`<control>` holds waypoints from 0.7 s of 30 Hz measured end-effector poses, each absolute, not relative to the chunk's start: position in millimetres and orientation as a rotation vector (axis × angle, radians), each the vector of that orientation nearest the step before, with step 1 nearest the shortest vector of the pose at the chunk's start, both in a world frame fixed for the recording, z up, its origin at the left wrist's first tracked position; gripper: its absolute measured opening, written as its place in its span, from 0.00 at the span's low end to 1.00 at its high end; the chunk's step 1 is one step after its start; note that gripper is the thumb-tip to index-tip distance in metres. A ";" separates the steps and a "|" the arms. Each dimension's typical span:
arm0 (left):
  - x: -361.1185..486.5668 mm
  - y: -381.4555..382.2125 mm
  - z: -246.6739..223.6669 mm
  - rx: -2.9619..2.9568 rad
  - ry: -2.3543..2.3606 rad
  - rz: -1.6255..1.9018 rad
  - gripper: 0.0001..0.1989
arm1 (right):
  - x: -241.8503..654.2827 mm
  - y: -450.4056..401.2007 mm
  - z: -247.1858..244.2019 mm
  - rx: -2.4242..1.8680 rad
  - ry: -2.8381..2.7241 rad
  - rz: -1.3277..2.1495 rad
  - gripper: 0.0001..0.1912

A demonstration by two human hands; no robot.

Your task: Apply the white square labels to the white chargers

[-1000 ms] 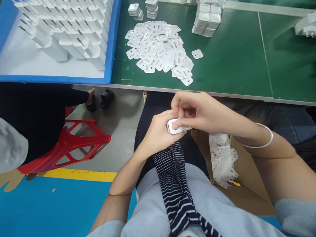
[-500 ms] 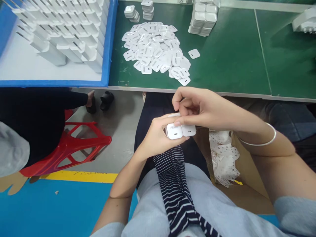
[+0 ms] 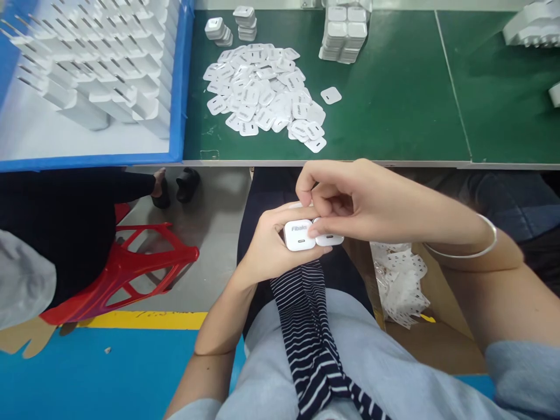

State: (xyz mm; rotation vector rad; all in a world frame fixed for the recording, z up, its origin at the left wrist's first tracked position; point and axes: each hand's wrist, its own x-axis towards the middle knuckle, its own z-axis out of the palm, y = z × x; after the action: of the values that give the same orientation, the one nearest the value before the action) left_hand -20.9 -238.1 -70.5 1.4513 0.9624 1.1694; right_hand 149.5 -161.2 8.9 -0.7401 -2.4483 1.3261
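Two white charger heads (image 3: 300, 235) sit side by side in my left hand (image 3: 268, 248), whose fingers are wrapped round them. Their front faces, each with a small slot, point up towards me, and grey lettering shows on the left one. My right hand (image 3: 345, 201) is bent over the pair with its fingers curled. Its thumb presses at the seam between the two and covers part of the right charger head (image 3: 329, 240). Behind my left fingers a white edge (image 3: 296, 205) peeks out, mostly hidden. Beyond, on the green bench, lies a heap of white slotted face plates (image 3: 266, 93).
One loose plate (image 3: 331, 95) lies right of the heap. Stacked white blocks (image 3: 344, 35) stand behind it. A blue-edged tray (image 3: 177, 87) with pronged white housings is at left. A red stool (image 3: 161, 256) and a co-worker's leg (image 3: 87, 186) are below. An open carton (image 3: 441, 344) stands at right.
The view has shifted slightly. My right thumb now lies over the seam and the lettering on the left charger head shows more clearly. Both hands keep nearly the same grip.
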 end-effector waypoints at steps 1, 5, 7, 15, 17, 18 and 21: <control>-20.8 -238.0 -70.8 1.450 0.969 1.174 0.20 | 149.2 -161.5 9.0 -0.724 -2.448 1.312 0.10; -21.6 -236.8 -73.4 1.483 1.036 1.230 0.16 | 152.6 -163.9 10.5 -0.619 -2.371 1.332 0.08; -23.0 -236.2 -74.4 1.495 1.054 1.299 0.17 | 158.3 -165.8 11.5 -0.605 -2.348 1.274 0.09; -22.8 -235.9 -79.7 1.668 1.250 1.420 0.23 | 164.7 -186.2 -13.0 -0.943 -2.286 0.894 0.20; -20.2 -235.9 -84.7 1.765 1.331 1.487 0.24 | 153.6 -196.8 -25.5 -1.011 -2.241 0.844 0.25; -19.1 -236.1 -87.6 1.820 1.384 1.513 0.24 | 147.1 -201.7 -31.4 -1.032 -2.211 0.821 0.28; -18.4 -237.7 -94.7 1.967 1.560 1.527 0.24 | 129.8 -211.3 -43.9 -1.071 -2.105 0.810 0.31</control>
State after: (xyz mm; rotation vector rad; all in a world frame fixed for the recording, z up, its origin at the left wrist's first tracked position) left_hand -18.4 -237.7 -94.7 1.9668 1.5601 1.5269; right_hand 129.8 -211.3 -43.9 -1.0707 -2.1051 0.8103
